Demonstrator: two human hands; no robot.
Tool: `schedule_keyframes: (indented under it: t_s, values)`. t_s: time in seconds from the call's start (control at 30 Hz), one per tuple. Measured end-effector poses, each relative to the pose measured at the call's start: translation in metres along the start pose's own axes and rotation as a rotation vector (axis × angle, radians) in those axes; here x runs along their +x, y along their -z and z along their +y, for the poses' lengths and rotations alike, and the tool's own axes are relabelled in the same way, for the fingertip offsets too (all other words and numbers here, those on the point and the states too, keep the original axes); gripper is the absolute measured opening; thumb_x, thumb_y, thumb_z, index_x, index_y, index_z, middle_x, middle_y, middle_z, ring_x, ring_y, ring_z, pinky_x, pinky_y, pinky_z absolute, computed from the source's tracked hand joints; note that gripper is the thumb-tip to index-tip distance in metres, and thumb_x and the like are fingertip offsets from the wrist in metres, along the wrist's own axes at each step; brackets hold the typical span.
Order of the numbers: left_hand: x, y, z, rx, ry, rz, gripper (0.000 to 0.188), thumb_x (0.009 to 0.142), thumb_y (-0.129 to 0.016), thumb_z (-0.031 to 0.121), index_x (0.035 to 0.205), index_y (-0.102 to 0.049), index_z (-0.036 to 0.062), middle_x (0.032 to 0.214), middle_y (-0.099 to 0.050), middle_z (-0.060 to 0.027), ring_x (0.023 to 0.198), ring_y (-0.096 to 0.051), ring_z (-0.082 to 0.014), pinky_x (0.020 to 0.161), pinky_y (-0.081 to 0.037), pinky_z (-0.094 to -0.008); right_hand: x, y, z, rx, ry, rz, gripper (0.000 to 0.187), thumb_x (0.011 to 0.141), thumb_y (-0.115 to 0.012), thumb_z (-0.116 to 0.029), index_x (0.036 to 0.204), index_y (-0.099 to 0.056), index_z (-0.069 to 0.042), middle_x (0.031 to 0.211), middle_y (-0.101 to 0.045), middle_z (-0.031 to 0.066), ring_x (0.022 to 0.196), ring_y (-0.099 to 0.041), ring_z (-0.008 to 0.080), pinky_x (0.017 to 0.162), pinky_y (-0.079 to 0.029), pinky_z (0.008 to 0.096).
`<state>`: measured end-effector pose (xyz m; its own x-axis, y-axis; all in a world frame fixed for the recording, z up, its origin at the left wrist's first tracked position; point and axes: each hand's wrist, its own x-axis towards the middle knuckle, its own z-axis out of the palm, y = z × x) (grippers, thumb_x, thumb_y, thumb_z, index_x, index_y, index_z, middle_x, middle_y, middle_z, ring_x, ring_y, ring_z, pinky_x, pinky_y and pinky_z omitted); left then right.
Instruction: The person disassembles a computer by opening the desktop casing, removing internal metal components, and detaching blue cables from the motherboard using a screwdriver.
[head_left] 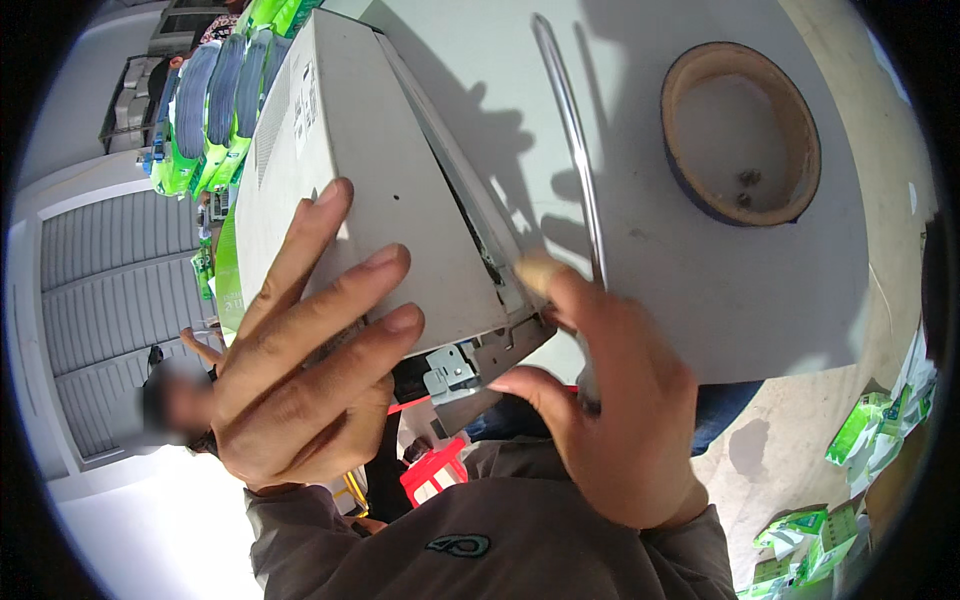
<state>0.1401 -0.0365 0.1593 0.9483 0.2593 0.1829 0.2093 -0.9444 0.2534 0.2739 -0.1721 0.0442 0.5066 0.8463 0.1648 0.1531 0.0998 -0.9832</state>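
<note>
The fingers (365, 340) of the left hand (285, 430) are spread well apart, laid across the near left part of a white case (400, 140), with three fingertips showing on its pale panel; they are not closed around anything that can be seen. The case is on a grey desk (650, 330), directly under these fingers and to the left of the right hand (635, 420). Its near right corner lies between the right index finger and thumb, which are parted: the index finger, blurred, is at the strip along the case's right edge, and the thumb tip is just beside the lower edge, near a small silver bracket (452, 374). A dark gap (465, 215) runs between the panel and that strip.

A shiny metal rod (572, 140) slants down to the right hand, where its lower end is hidden; whether the right fingers grip it or the case corner, I cannot tell. Farther right on the desk, well apart from both hands, lies a roll of tape (683, 178). Green and white packs (215, 110) are stacked beyond the case, and a person (185, 400) is in the background at the left
</note>
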Motion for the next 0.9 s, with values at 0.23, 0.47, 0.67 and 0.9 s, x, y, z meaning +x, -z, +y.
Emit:
schedule_keyframes:
  t_s: [0.23,0.47,0.67,0.9]
  values:
    - [0.007,0.005,-0.008,-0.051,-0.032,-0.029,0.03,0.07,-0.063,-0.006,0.098,-0.067,0.0032,0.114,-0.067,-0.0178,0.123,-0.046,-0.0553,0.105,-0.038,-0.0657,0.023,0.007,-0.004,0.121,-0.137,-0.136,0.07,0.063,-0.081,-0.006,0.127,-0.053,-0.004,0.121,-0.063,0.0136,0.111,-0.062,0.033,0.09,-0.052,0.0382]
    - [0.015,0.008,-0.005,0.053,-0.039,-0.163,0.025,0.071,-0.073,0.009,0.092,-0.06,0.0052,0.097,-0.068,-0.0173,0.117,-0.052,-0.056,0.101,-0.039,-0.068,0.02,0.006,-0.002,0.093,-0.122,-0.155,0.07,0.062,-0.081,-0.005,0.127,-0.054,-0.005,0.122,-0.064,0.0137,0.107,-0.064,0.0333,0.086,-0.053,0.0369]
    - [0.017,0.001,0.001,0.074,-0.02,-0.115,0.035,0.07,-0.081,0.024,0.087,-0.054,0.0097,0.082,-0.064,-0.0107,0.118,-0.053,-0.0521,0.1,-0.04,-0.0701,0.022,0.007,-0.001,0.094,-0.177,-0.169,0.071,0.061,-0.081,-0.006,0.127,-0.055,-0.003,0.121,-0.064,0.0147,0.105,-0.064,0.0332,0.084,-0.054,0.0353]
    - [0.018,0.056,-0.018,0.164,0.008,-0.08,0.036,0.079,-0.071,0.025,0.112,-0.059,0.0209,0.112,-0.064,-0.0086,0.118,-0.055,-0.0472,0.095,-0.052,-0.0611,0.021,0.009,0.003,0.046,-0.131,-0.145,0.071,0.06,-0.081,-0.003,0.126,-0.055,-0.001,0.118,-0.065,0.0164,0.102,-0.065,0.0343,0.082,-0.055,0.0349]
